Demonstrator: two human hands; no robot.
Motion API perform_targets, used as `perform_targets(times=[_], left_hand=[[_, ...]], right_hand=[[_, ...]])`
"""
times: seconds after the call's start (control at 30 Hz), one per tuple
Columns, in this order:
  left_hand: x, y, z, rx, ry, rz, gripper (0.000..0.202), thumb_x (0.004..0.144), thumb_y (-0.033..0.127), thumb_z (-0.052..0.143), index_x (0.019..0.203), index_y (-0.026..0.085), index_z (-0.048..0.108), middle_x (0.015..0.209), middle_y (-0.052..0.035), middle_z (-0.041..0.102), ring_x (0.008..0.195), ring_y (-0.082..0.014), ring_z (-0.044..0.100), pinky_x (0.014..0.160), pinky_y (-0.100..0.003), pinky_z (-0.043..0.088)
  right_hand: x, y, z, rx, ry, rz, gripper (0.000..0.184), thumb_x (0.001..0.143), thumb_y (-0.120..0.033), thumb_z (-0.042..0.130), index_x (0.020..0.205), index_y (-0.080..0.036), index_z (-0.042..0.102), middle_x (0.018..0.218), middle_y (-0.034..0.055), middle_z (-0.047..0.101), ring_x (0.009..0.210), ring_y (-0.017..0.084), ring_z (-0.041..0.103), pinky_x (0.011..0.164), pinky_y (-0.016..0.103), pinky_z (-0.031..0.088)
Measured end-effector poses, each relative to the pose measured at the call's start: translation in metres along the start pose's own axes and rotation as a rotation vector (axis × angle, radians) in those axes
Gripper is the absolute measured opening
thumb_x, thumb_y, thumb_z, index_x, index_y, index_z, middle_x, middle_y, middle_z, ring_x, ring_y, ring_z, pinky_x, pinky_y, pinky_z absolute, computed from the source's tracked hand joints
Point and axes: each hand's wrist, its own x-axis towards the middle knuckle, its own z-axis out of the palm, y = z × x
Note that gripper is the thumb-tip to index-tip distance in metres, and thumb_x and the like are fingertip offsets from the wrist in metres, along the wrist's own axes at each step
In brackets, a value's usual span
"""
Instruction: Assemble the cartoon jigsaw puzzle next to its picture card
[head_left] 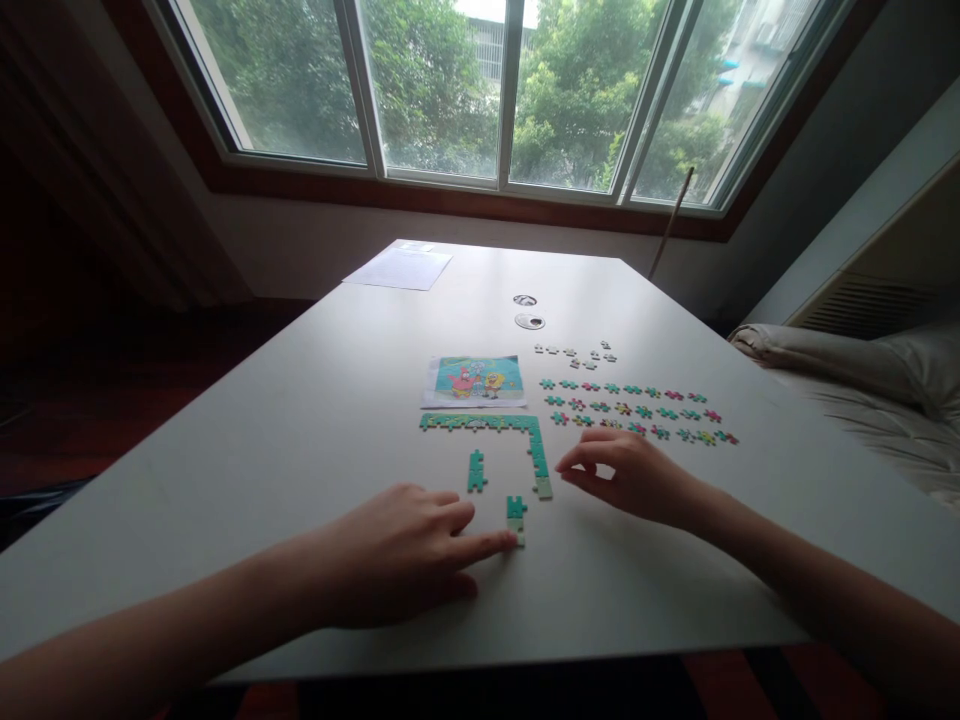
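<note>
My left hand (409,555) lies on the white table (315,400), index finger stretched out and touching a small joined piece group (516,517). My right hand (630,470) hovers just right of the assembled green puzzle border (525,430), fingers curled with thumb and forefinger close together near its lower end (543,488); nothing clearly shows between them. A separate short joined strip (475,471) lies inside the border. A cartoon reference picture (474,380) sits behind it.
Several loose coloured pieces (637,412) lie in rows to the right, with white face-down pieces (574,354) beyond. Two round cable caps (529,320) and a sheet of paper (399,268) sit farther back. A bed with a pillow (840,360) is at right.
</note>
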Motion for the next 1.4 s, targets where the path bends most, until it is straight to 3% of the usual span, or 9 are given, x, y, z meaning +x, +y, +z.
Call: perform_targets(times=[0.13, 0.3, 0.9, 1.4], left_hand=[[-0.001, 0.001, 0.000, -0.007, -0.006, -0.001, 0.052, 0.085, 0.030, 0.058, 0.134, 0.030, 0.038, 0.085, -0.0014, 0.060, 0.067, -0.0172, 0.059, 0.053, -0.027, 0.042], [-0.001, 0.001, -0.001, -0.008, -0.014, 0.001, 0.050, 0.086, 0.028, 0.058, 0.133, 0.028, 0.039, 0.085, -0.0021, 0.062, 0.070, -0.0178, 0.060, 0.054, -0.026, 0.042], [0.000, 0.000, 0.004, -0.006, 0.055, -0.007, 0.040, 0.088, 0.023, 0.053, 0.128, 0.023, 0.045, 0.080, -0.0010, 0.062, 0.070, -0.0168, 0.060, 0.054, -0.026, 0.043], [0.008, -0.005, 0.017, 0.077, 0.119, -0.118, 0.034, 0.094, 0.020, 0.039, 0.128, 0.024, 0.046, 0.083, -0.0049, 0.061, 0.069, -0.0181, 0.057, 0.057, -0.027, 0.046]], right_hand=[[-0.006, 0.002, -0.010, -0.087, -0.186, -0.082, 0.019, 0.088, -0.022, 0.053, 0.098, -0.023, 0.069, 0.074, 0.0022, 0.065, 0.063, 0.010, 0.057, 0.060, 0.022, 0.040], [-0.005, -0.003, -0.010, -0.123, -0.247, -0.135, 0.024, 0.090, -0.024, 0.050, 0.106, -0.026, 0.067, 0.074, 0.0019, 0.064, 0.063, 0.010, 0.056, 0.059, 0.023, 0.038], [-0.004, -0.004, -0.007, -0.097, -0.246, -0.125, 0.024, 0.089, -0.022, 0.050, 0.106, -0.026, 0.067, 0.073, 0.0015, 0.064, 0.063, 0.010, 0.057, 0.060, 0.021, 0.039], [-0.006, -0.006, -0.006, -0.094, -0.231, -0.131, 0.024, 0.090, -0.021, 0.048, 0.104, -0.025, 0.067, 0.073, 0.0011, 0.065, 0.062, 0.010, 0.057, 0.059, 0.021, 0.038]])
